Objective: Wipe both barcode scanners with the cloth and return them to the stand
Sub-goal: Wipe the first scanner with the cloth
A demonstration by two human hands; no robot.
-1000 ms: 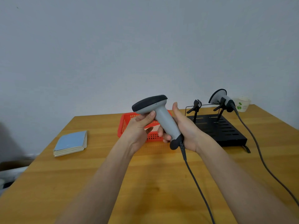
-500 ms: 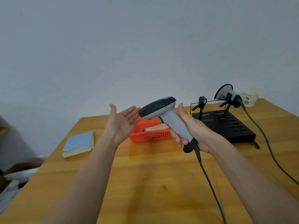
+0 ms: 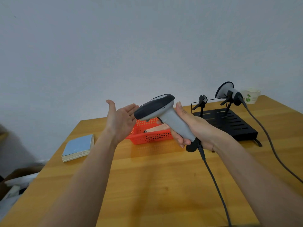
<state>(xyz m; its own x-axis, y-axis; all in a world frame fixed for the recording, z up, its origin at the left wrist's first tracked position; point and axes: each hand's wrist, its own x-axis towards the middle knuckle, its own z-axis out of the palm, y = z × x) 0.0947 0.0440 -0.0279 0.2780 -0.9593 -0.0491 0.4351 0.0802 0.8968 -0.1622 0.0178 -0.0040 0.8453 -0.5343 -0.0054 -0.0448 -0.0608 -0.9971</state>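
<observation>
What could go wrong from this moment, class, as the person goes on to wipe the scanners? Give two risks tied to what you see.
1. The grey barcode scanner with the dark head is held only by the right hand, and its dark cable trails across the wooden table; a snag could tug it loose.
2. The open left hand may reach for the pinkish cloth in the red plastic basket and drag the light basket along.

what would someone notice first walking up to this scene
Front and centre, the right hand grips a grey barcode scanner by its handle above the wooden table, while the left hand is spread open beside it. Behind them sits a red basket holding a cloth.
</observation>
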